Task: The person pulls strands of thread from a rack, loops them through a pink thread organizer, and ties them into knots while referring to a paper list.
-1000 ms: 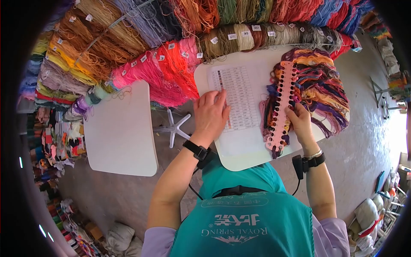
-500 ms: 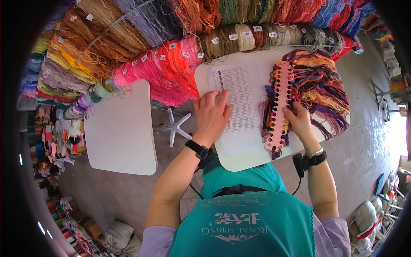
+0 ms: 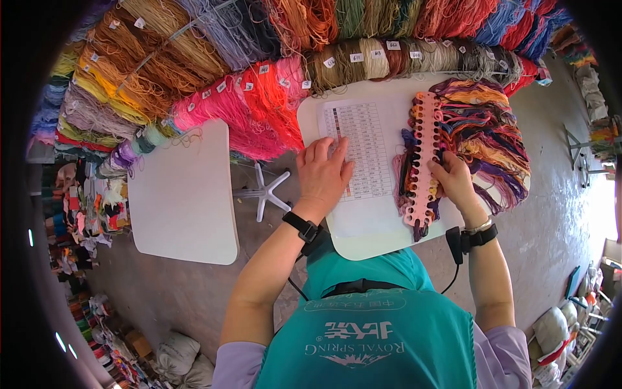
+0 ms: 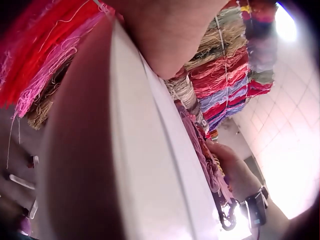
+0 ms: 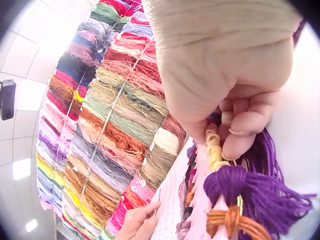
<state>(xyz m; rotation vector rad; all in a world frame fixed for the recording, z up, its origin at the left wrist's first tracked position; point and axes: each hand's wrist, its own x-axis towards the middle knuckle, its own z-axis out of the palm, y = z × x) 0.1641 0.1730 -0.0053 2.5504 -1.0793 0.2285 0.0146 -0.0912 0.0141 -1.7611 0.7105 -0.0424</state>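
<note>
On a white table lies a printed colour chart, a sheet of numbered rows with small swatches. My left hand rests on the chart's left side, its fingers extended at the swatch column. To the right is a pink thread card with holes along both edges and knotted embroidery threads fanned out rightward. My right hand pinches embroidery thread at the card's right edge between thumb and curled fingers. In the right wrist view, yellow thread and a purple bunch sit beside those fingertips.
Hanging skeins with number tags, pink ones and brown ones among them, line the table's far edge. A second white table stands at left, and a wheeled chair base between the two. Sacks lie on the floor.
The pink thread card has swung slightly, its far end moving left, so it stands straighter. My right hand keeps its place on the edge; the left hand stays on the chart.
</note>
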